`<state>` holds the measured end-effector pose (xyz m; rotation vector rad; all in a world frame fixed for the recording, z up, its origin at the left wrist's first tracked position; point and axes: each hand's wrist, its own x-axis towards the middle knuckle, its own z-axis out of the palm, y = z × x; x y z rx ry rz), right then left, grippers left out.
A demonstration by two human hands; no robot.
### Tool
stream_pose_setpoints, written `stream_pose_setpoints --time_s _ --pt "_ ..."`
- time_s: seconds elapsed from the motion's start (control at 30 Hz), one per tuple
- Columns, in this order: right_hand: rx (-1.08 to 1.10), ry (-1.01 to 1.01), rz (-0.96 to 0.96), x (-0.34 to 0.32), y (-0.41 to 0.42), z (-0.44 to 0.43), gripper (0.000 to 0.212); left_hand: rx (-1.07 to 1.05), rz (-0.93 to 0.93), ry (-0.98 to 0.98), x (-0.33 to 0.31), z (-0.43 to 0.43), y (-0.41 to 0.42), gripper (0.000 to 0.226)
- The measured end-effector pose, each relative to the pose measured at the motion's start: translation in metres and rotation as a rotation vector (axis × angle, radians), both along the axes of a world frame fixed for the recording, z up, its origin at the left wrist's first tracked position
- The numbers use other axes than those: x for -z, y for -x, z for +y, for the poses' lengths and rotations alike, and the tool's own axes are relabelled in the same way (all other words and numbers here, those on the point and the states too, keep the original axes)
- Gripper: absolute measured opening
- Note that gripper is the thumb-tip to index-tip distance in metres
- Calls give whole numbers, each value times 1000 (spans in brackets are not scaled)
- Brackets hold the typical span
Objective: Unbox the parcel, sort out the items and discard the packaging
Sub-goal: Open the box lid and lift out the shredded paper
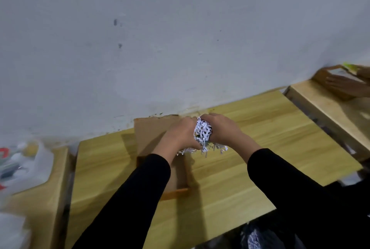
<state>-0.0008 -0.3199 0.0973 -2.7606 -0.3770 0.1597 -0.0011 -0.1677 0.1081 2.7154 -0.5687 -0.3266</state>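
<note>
An open brown cardboard box (152, 134) lies on the wooden table (250, 168), pushed up near the wall. Just to its right, above the tabletop, a wad of white shredded paper (203, 133) is squeezed between both hands. My left hand (181, 133) presses on it from the left and my right hand (222, 130) from the right. Loose strands hang down under the hands and some trail onto the table. Both arms wear black sleeves. Whatever is inside the box is hidden by my left forearm.
A grey wall (180, 38) rises right behind the table. A second table at the left carries a plastic bag (26, 164) of items. Another person's hand (340, 82) rests on a brown box on the right table. A black bag (258, 236) with shreds sits below the front edge.
</note>
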Motion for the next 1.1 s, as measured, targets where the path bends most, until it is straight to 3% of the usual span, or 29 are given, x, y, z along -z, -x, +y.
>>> stream_pose_setpoints --time_s 0.33,0.57,0.9,1.1 --pt "151 100 168 73 19 -115 53 98 134 0 91 -125 0 78" --pt "140 -56 318 137 26 -129 70 31 235 -45 145 -134 6 91" --pt "127 -184 365 111 31 -142 78 67 281 -54 126 -125 3 99" --pt "135 -191 311 79 39 -146 62 37 247 -11 100 -120 10 78"
